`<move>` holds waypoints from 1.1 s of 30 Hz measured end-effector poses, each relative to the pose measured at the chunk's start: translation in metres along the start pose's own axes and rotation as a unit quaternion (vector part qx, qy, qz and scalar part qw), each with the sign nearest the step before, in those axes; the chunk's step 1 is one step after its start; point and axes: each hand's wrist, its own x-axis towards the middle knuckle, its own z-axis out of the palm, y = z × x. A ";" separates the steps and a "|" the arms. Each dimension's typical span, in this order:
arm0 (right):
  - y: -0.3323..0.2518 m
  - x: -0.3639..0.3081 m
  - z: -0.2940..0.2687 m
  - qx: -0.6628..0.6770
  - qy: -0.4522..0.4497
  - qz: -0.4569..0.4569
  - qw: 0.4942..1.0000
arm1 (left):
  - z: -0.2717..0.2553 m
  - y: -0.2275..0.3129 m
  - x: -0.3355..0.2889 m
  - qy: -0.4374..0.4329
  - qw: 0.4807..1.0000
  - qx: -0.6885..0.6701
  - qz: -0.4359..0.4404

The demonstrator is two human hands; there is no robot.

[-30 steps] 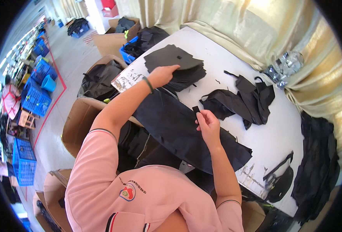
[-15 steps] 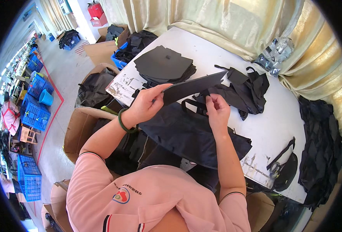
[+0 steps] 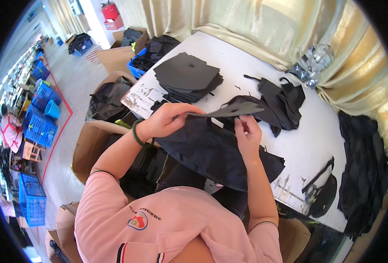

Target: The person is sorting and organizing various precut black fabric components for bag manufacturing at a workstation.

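My left hand (image 3: 169,120) is closed on the left end of a thin, stiff black panel (image 3: 233,109), thumb on top. The panel is held nearly edge-on above the table. Under its right part, my right hand (image 3: 248,135) is closed in a pinch; the panel hides what its fingertips grip. A large piece of black fabric (image 3: 202,142) lies below both hands, over the near table edge and my lap. Beyond my left hand stands a stack of black panels (image 3: 187,72). Crumpled black fabric pieces with straps (image 3: 286,103) lie beyond my right hand.
The white table (image 3: 316,131) carries a small black pouch (image 3: 324,195) at its right. Dark fabric (image 3: 362,171) hangs over the right edge. Open cardboard boxes (image 3: 91,149) stand at my left. A curtain (image 3: 255,26) lines the back, with a clear plastic bag (image 3: 314,61) against it.
My left hand has lowered slightly, and the panel has tilted from slanting upright to nearly flat. My right hand has moved slightly down, its fingertips now under the panel.
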 end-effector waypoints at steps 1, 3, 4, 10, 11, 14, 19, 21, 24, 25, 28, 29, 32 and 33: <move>-0.008 -0.001 0.006 -0.038 0.002 -0.056 0.998 | -0.005 0.000 -0.010 0.013 1.000 0.016 -0.010; -0.014 -0.004 0.007 -0.123 -0.011 -0.138 0.983 | -0.006 -0.008 -0.023 0.011 0.996 -0.053 -0.064; -0.011 -0.008 0.002 -0.169 -0.024 -0.166 0.971 | -0.003 -0.004 -0.018 0.018 0.999 -0.034 0.011; 0.094 -0.012 -0.008 -0.204 -0.076 -0.039 0.975 | 0.026 0.007 0.001 -0.169 0.950 -0.191 0.179; 0.096 -0.005 0.005 -0.178 -0.104 -0.043 0.978 | 0.030 0.012 0.002 -0.136 0.960 -0.209 0.125; 0.082 0.008 0.030 -0.118 -0.174 -0.041 0.977 | 0.034 0.032 0.009 -0.030 0.989 -0.144 0.029; 0.053 0.018 0.036 -0.052 -0.247 -0.003 0.968 | 0.064 0.012 0.030 0.128 0.985 0.017 0.112; 0.039 0.019 0.031 -0.030 -0.269 0.019 0.962 | 0.066 0.006 0.035 0.134 0.982 0.027 0.131; 0.015 0.019 0.016 0.000 -0.296 0.055 0.954 | 0.067 0.003 0.037 0.142 0.974 0.064 0.164; 0.007 0.019 0.011 0.009 -0.302 0.067 0.951 | 0.068 0.003 0.037 0.147 0.969 0.093 0.177; -0.016 0.017 -0.004 0.039 -0.326 0.103 0.939 | 0.069 0.006 0.037 0.156 0.956 0.141 0.205; -0.024 0.016 -0.008 0.049 -0.336 0.115 0.934 | 0.069 0.008 0.037 0.160 0.956 0.144 0.202; -0.040 0.015 -0.016 0.078 -0.360 0.151 0.917 | 0.069 0.016 0.034 0.141 0.940 0.224 0.216; -0.044 0.014 -0.019 0.086 -0.368 0.164 0.911 | 0.067 0.019 0.032 0.139 0.935 0.241 0.221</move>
